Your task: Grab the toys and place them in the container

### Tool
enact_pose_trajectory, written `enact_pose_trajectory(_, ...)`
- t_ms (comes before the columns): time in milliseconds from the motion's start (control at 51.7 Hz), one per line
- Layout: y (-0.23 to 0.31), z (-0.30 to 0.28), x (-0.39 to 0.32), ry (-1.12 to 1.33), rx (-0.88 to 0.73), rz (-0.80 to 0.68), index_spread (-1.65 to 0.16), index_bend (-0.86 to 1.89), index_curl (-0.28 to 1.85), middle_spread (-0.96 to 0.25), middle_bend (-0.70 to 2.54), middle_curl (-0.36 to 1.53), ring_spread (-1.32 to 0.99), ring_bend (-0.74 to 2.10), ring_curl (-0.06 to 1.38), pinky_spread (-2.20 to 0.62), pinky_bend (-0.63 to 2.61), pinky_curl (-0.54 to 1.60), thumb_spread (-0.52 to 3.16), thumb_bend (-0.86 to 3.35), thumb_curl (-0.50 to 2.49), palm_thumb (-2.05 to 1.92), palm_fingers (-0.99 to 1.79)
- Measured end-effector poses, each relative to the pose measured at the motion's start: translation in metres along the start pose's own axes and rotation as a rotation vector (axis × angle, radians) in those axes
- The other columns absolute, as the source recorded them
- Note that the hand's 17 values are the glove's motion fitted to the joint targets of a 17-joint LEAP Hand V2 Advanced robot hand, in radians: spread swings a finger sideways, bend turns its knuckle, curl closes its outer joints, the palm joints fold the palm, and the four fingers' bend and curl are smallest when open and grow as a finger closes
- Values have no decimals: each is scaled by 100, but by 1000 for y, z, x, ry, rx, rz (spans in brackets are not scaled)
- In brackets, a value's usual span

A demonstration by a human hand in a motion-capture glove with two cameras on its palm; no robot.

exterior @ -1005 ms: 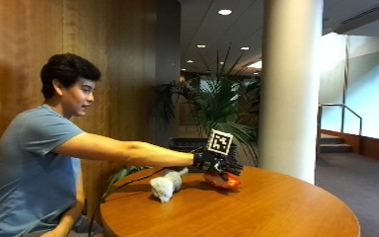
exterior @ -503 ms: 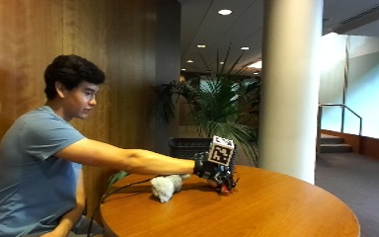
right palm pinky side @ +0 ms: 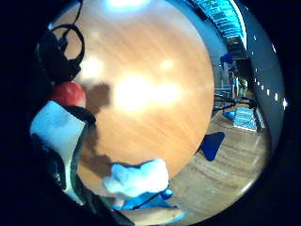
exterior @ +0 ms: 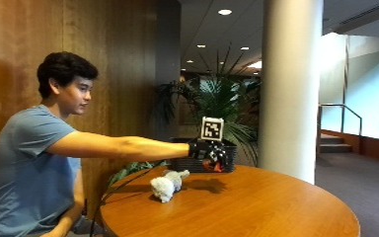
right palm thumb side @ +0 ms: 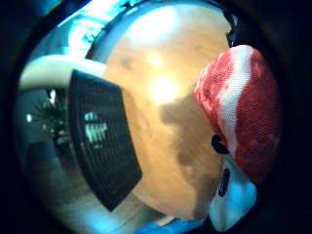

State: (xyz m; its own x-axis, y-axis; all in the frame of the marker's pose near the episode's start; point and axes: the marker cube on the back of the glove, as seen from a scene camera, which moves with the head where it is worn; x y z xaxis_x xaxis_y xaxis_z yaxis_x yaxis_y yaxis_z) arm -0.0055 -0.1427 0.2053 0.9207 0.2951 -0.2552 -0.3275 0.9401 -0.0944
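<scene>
One red-and-white toy gripped by the gloved right hand, fingers curled round it, above the bench near the black container.

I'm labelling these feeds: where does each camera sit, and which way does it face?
Outside view: beside the table, showing the person's gloved right hand holding a red toy.
Thumb side palm view: looks past that toy toward the black container.
Little finger side palm view: faces the tabletop and white plush toy.
All share the table.

I'm seeing ceiling lights glaring off the table; the gloved right hand is casting a soft shadow there.
</scene>
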Motion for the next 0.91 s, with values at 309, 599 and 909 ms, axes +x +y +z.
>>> enact_pose_trajectory(309,28,-135,-30,-105,178,33,-36,24,42,-33,47,49,-50,93,56,-41,119,43,70,23,83,80,77)
enact_pose_trajectory(599,60,-171,-100,-125,281,-193,-38,18,51,-38,45,57,-52,97,60,-41,122,46,68,22,91,79,78)
enact_pose_trajectory(909,94,-158,-128,-183,274,-364,-40,17,62,-42,44,67,-53,101,63,-41,126,48,66,24,99,81,75)
